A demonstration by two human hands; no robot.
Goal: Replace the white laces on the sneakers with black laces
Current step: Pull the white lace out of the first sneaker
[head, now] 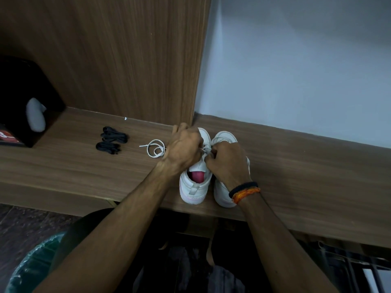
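Wooden shelf (296, 166), left hand (184, 148) and right hand (227, 161) fingers curled on white lace (206, 150), eyelets hidden

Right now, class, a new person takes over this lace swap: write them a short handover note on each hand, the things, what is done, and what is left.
Left hand and right hand: both grip the white lace on the left sneaker.
Right sneaker stands beside it on the wooden shelf.
A loose white lace lies left of the shoes; two black lace bundles lie further left.
Done: apparently one lace removed.
Left: finish unlacing, thread both black laces.
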